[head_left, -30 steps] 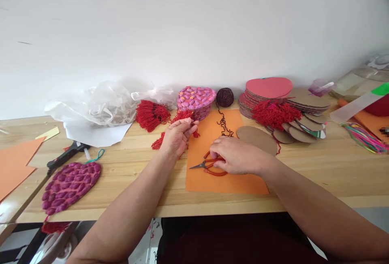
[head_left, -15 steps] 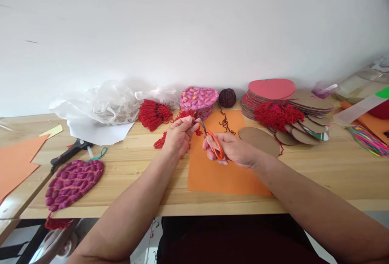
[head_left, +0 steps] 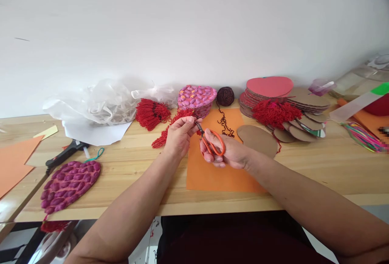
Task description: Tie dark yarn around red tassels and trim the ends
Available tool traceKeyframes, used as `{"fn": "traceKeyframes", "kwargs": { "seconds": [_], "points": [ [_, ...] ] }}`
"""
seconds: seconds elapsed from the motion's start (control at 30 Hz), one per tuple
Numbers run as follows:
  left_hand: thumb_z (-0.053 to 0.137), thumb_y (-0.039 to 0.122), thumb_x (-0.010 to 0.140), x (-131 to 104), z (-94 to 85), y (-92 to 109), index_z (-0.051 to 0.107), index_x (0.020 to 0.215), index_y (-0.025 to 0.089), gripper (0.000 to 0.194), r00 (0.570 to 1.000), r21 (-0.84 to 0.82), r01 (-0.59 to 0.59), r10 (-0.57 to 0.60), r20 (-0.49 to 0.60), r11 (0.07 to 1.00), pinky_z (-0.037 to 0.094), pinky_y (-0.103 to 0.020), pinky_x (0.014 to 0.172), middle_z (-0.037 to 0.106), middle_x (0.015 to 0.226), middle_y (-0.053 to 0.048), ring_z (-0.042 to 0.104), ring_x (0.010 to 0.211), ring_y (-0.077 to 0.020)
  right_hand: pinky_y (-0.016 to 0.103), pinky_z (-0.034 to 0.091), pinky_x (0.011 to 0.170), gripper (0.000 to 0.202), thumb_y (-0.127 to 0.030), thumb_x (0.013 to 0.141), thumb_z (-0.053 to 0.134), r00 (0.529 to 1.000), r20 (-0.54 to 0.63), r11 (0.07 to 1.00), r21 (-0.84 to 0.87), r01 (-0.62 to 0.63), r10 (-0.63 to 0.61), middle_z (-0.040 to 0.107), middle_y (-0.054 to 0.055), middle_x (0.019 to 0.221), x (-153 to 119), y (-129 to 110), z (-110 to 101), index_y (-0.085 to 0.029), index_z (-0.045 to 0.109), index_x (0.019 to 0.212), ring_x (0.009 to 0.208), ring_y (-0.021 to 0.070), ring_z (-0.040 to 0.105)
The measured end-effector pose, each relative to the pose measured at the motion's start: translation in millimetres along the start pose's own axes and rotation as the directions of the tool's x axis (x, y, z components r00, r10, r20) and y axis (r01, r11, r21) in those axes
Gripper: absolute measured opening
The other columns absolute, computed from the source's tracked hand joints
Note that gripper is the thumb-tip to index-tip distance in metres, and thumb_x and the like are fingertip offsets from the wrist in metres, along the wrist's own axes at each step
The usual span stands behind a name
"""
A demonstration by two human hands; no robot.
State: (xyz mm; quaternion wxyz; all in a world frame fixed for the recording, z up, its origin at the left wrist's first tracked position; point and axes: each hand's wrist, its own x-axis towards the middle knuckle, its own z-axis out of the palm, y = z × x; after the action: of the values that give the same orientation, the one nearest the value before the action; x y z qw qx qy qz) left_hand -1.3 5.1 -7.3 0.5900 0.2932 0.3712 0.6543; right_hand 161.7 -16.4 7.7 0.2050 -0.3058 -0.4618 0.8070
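My right hand [head_left: 223, 148] holds scissors with orange handles [head_left: 223, 142], their blades pointing up and left at the fingertips of my left hand. The fingers of my left hand [head_left: 182, 132] are pinched together; red tassel yarn [head_left: 160, 139] shows beside and behind them, and a small dark strand is at the fingertips. Whether the blades touch the strand is too small to tell. Under both hands lies an orange sheet [head_left: 225, 179]. Dark yarn [head_left: 225, 124] trails down onto it from a dark ball [head_left: 225, 96].
Behind my hands stand pink bead-like hearts [head_left: 197, 96]. Red tassels [head_left: 152, 114] and plastic bags [head_left: 106, 102] lie left of them. A purple heart [head_left: 71, 185] and glue gun [head_left: 67, 154] sit at the left. Cardboard hearts [head_left: 269, 87] are stacked at the right.
The scissors' handles have turned and spread apart, and the blades have moved closer to my left fingertips. The whole view has shifted slightly.
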Motion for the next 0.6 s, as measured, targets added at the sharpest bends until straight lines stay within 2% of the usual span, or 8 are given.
{"fn": "traceKeyframes", "kwargs": {
  "seconds": [0.2, 0.6],
  "points": [
    [0.089, 0.029, 0.063, -1.2, 1.2, -1.2, 0.068, 0.076, 0.013, 0.029, 1.000, 0.025, 0.004, -0.004, -0.002, 1.000, 0.055, -0.026, 0.081, 0.070, 0.081, -0.003, 0.072, 0.088, -0.0167, 0.017, 0.027, 0.036, 0.061, -0.078, 0.085, 0.051, 1.000, 0.015, 0.999, 0.031, 0.015, -0.015, 0.056, -0.002, 0.055, 1.8, 2.1, -3.0, -0.017, 0.055, 0.082, 0.039, 0.0050, 0.028],
    [0.094, 0.039, 0.051, -3.3, 3.0, -6.2, 0.071, 0.074, 0.012, 0.042, 1.000, 0.064, 0.021, -0.021, 0.009, 0.998, 0.056, -0.029, 0.083, 0.073, 0.077, -0.005, 0.070, 0.076, -0.0143, 0.015, 0.024, 0.032, 0.058, -0.076, 0.084, 0.055, 0.995, -0.074, 0.992, 0.100, 0.076, -0.069, 0.050, -0.006, 0.052, 3.6, 1.4, -0.1, -0.019, 0.051, 0.077, 0.037, 0.0036, 0.022]
  ]
}}
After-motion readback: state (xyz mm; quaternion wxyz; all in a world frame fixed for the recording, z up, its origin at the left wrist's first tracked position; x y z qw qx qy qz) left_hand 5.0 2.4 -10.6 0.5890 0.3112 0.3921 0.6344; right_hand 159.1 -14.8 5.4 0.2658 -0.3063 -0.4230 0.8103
